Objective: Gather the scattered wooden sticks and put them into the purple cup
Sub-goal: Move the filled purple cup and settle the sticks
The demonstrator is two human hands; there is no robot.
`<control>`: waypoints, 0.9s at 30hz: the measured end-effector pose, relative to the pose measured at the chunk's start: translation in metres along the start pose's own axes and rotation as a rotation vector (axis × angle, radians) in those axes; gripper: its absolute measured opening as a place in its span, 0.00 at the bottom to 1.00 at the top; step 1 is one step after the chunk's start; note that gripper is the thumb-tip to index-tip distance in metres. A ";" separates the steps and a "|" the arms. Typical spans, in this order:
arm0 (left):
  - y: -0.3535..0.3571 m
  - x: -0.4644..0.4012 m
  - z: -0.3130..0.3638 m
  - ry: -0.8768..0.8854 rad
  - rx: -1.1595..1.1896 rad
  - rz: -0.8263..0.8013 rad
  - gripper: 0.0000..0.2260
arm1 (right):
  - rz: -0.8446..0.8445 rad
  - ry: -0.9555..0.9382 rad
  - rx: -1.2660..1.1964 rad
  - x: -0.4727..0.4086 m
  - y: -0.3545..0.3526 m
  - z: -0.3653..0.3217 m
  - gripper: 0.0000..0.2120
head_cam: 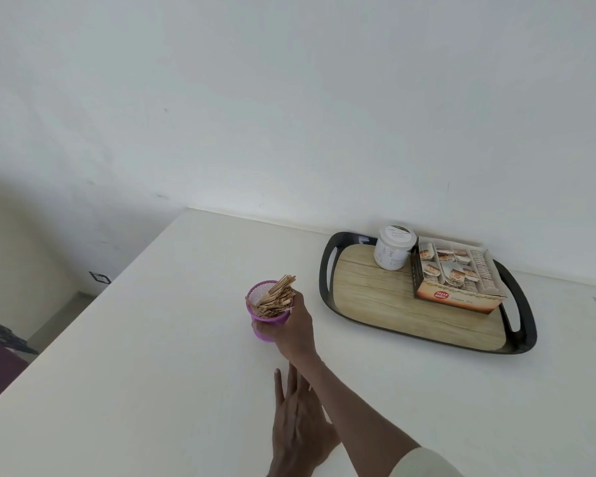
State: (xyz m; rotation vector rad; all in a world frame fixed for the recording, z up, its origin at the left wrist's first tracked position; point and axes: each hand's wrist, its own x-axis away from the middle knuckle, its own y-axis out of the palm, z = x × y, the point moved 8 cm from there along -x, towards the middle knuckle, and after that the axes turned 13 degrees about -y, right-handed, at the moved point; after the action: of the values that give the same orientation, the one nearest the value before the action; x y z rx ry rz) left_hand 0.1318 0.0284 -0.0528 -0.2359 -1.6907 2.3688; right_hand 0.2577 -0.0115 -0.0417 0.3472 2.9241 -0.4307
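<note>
Wooden sticks [276, 297] stand bundled inside the purple cup [267, 316], just left of frame centre, on the white table [152, 373]. Their tips fan out above the rim toward the upper right. No loose sticks are visible on the table surface in this view.

Head view: the right hand [291, 330] reaches in from the lower right and grips the cup wall, fingers curled round its near side. The cup appears tilted toward the camera; whether its base touches the table cannot be told. The left hand [298, 418] lies flat on the table at lower centre, fingers straight, holding nothing, and partly passes beneath the right forearm.

To the right, well apart from the cup, a black-rimmed tray [326, 280] with a wood-grain floor carries a white jar [393, 249] and an open tea-bag box [458, 273].

Assessment: gathering looks complete or nearly so. The risk is spillage: the sticks sit loose and project past the rim, so further tilting or an abrupt set-down could shed them or tip the cup.
</note>
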 end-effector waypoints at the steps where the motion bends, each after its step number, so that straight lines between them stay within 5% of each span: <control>1: -0.002 -0.001 0.002 0.004 0.005 0.033 0.31 | 0.008 -0.006 -0.005 0.000 0.000 0.000 0.38; 15: 0.012 -0.004 -0.011 -0.107 0.088 0.010 0.38 | 0.201 -0.085 -0.077 0.066 -0.106 -0.036 0.37; 23: 0.010 -0.001 -0.014 -0.130 0.101 0.075 0.39 | 0.383 0.112 0.022 0.160 -0.213 -0.002 0.37; 27: 0.008 0.001 -0.012 -0.119 0.112 0.102 0.41 | 0.331 0.159 0.019 0.187 -0.219 0.011 0.37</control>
State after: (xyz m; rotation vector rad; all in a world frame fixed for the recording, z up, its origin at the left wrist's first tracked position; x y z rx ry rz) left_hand 0.1329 0.0367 -0.0644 -0.1690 -1.6247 2.5904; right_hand 0.0250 -0.1805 -0.0311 0.8882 2.9314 -0.3963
